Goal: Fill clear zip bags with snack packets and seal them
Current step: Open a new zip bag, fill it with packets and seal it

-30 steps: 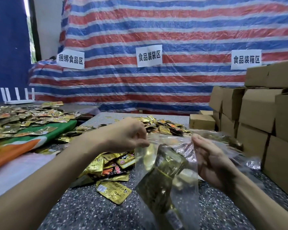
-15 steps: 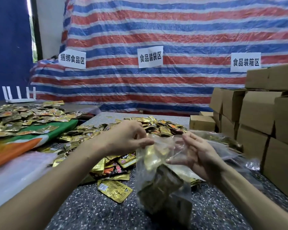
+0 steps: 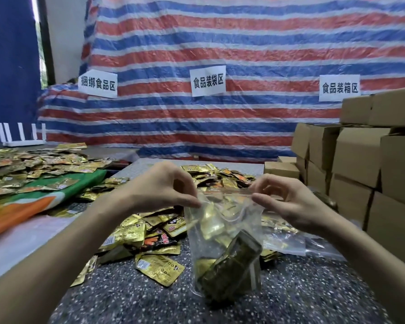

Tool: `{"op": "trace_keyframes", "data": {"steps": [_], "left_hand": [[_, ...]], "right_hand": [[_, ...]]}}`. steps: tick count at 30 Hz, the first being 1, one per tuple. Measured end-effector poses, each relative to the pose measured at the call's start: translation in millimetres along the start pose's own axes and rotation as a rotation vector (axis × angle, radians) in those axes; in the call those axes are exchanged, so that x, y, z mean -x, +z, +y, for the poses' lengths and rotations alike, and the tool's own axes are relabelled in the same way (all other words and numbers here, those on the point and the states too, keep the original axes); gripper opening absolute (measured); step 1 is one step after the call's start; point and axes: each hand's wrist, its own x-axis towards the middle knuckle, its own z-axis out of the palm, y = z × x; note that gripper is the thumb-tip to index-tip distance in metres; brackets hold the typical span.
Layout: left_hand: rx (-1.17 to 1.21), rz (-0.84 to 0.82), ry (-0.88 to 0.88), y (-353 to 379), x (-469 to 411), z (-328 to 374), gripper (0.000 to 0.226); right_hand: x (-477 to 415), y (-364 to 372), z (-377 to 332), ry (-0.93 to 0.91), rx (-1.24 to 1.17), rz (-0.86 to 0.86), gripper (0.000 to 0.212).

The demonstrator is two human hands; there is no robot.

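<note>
speckled table [image 3: 126, 300] heaped with gold packets [image 3: 131, 232], at centre a filled clear bag [image 3: 225, 249], top corners pinched by left hand [image 3: 164, 190] at ten o'clock and right hand [image 3: 288, 202] at two, where bulging packets could keep it from sealing.

Left sign [image 3: 97, 86]: white paper on striped tarp [image 3: 243, 43], black chars, reads 捆绑食品区.
Centre sign [image 3: 208, 81]: same tarp, reads 食品装袋区.
Right sign [image 3: 339, 88]: same tarp, reads 食品装箱区.
Packets [image 3: 160, 270]: gold foil w/ print and white label patches, too small to read.
</note>
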Motion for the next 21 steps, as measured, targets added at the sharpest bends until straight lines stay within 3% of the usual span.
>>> {"op": "trace_keyframes", "data": {"steps": [4, 6, 10, 17, 19, 21], "left_hand": [[-0.035, 0.019, 0.015, -1, 1, 7, 0.017], [-0.05, 0.001, 0.01, -3, 2, 7, 0.016], [-0.016, -0.043, -0.017, -8, 6, 6, 0.005], [0.043, 0.159, -0.031, -2, 8, 4, 0.024], [0.072, 0.192, -0.07, -2, 9, 3, 0.03], [0.068, 0.177, -0.114, -3, 9, 2, 0.023]], "right_hand": [[3, -16, -2, -0.031, 0.125, -0.068, 0.013], [3, -22, -1, -0.059, 0.125, -0.073, 0.005], [8, -29, -2, -0.064, 0.088, -0.054, 0.011], [15, -30, -11, -0.062, 0.22, -0.095, 0.016], [15, -32, -11, -0.054, 0.266, -0.069, 0.007], [16, -33, -11, -0.046, 0.244, -0.032, 0.006]]}}
